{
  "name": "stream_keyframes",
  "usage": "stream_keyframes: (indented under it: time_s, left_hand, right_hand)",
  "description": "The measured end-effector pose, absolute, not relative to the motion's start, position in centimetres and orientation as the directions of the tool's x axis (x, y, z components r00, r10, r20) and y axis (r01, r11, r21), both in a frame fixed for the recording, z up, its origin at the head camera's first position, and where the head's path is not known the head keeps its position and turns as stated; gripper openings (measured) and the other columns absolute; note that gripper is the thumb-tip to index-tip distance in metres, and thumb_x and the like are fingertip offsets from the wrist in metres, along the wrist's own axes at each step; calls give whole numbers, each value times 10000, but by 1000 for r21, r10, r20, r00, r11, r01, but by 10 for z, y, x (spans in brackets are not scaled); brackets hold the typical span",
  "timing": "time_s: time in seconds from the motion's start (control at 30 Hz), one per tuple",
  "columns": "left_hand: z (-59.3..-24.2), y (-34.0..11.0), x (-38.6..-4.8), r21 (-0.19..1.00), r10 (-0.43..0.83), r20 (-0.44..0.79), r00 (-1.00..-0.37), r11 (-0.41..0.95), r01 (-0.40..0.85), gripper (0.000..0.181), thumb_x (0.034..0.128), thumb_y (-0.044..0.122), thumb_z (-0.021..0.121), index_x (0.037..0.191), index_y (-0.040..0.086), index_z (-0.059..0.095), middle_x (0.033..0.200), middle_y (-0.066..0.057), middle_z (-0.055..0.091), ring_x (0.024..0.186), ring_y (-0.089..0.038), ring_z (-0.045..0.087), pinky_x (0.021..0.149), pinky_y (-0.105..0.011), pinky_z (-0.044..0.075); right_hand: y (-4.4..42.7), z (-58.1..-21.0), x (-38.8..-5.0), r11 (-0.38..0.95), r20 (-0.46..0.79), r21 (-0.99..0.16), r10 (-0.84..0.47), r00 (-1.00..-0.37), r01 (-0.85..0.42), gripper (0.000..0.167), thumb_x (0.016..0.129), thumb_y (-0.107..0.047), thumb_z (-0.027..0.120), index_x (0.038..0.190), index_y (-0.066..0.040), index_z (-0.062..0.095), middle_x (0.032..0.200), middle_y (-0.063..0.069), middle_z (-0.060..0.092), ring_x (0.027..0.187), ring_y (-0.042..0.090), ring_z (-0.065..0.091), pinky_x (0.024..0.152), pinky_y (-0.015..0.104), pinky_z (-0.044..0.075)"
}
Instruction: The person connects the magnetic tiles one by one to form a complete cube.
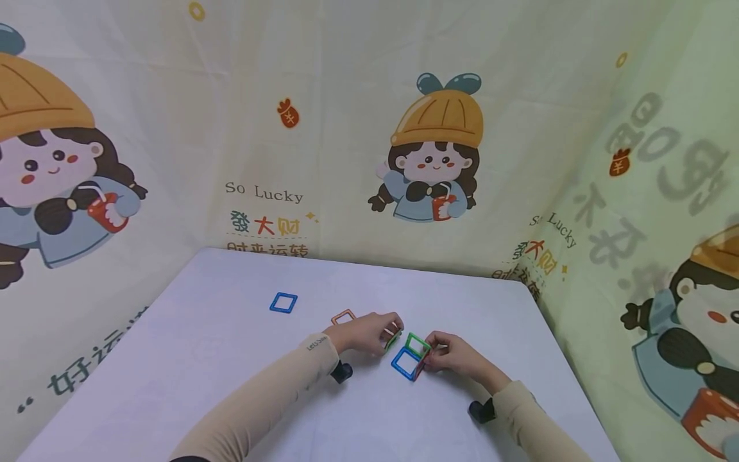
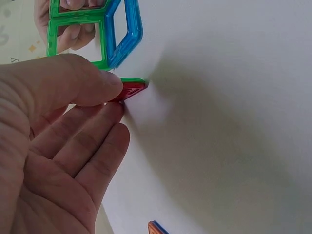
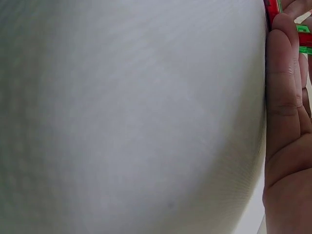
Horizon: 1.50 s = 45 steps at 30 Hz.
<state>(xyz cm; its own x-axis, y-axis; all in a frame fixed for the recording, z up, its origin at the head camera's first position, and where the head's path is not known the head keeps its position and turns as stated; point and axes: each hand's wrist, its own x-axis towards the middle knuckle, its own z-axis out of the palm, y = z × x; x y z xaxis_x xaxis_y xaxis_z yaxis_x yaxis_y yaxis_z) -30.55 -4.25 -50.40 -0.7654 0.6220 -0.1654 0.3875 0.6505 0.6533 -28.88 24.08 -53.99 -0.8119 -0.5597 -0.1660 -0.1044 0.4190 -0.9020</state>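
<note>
In the left wrist view the left hand (image 2: 73,126) pinches a red and green piece (image 2: 132,88) between thumb and fingertips; in the head view this hand (image 1: 366,332) is just left of the joined frames. A blue square frame (image 1: 406,364) lies on the table, with a green frame (image 1: 417,345) joined at its upper edge and a red piece (image 1: 422,367) at its right. The right hand (image 1: 458,359) holds the red and green side of this group, its fingertips partly hiding it. The right wrist view shows the right hand's fingers (image 3: 283,83) against red and green edges.
A blue square frame (image 1: 283,303) lies on the white table (image 1: 231,346) at the far left. An orange frame (image 1: 343,316) lies behind the left hand, partly covered by it. Printed cloth (image 1: 340,160) hangs behind and beside the table.
</note>
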Motion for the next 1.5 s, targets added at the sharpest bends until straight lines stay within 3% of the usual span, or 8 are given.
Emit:
stream_keyframes:
  time_s: [0.43,0.7,0.9,1.07,1.2,1.3,1.5]
  left_hand:
    - [-504,-35,-300,686,643,-152,-750,615,388,661,777,-68,767,1319,236,540,1384,-4,648,1227,-77,639,895,-215,533]
    - [-506,-28,-296,711,658,-144,-739,588,385,634,811,-15,814,1320,238,534,1378,-8,654,1212,-66,649,971,-230,522]
    - [-508,-26,-294,673,665,-117,-738,600,434,589,856,-20,761,1352,215,546,1416,17,631,1334,-97,577,1078,-266,475]
    - [-512,-27,-293,673,653,-127,-747,610,419,647,825,-94,707,1383,194,553,1409,42,629,1330,-106,576,1097,-297,474]
    - [-513,-30,-293,667,653,-128,-747,614,423,660,834,-79,700,1418,185,541,1421,40,626,1325,-102,581,1094,-290,474]
    - [-511,-34,-296,631,645,-115,-756,635,446,624,864,-48,686,1435,154,538,1424,14,629,1334,-113,576,1110,-307,466]
    - [-501,-49,-309,590,522,-96,-847,716,374,466,950,57,645,1408,117,581,1379,-47,649,1321,-213,583,1118,-404,473]
  right_hand:
    - [241,-535,-286,404,-161,-909,-571,-805,-105,276,937,-72,678,1180,24,588,1051,66,698,883,146,661,759,261,572]
    - [240,-534,-284,407,-165,-908,-565,-809,-99,267,944,-72,687,1178,18,596,1036,79,684,888,183,661,762,265,576]
    - [244,-535,-285,409,-164,-906,-573,-803,-107,270,946,-102,707,1164,11,594,1045,75,688,892,161,673,777,262,577]
    - [247,-534,-285,399,-160,-909,-603,-782,-122,248,985,-123,653,1186,6,588,1073,107,695,913,178,700,793,285,589]
    - [244,-534,-289,425,-157,-897,-564,-811,-122,235,1065,-182,562,1243,-32,598,1042,122,689,840,206,720,744,312,612]
    - [237,-535,-294,481,-133,-862,-515,-847,-157,270,1065,-209,580,1310,-106,627,1024,86,653,779,189,670,690,291,586]
    - [224,-531,-304,541,-96,-806,-522,-847,-242,351,1020,-234,662,1368,-191,660,1098,79,608,861,203,580,681,273,502]
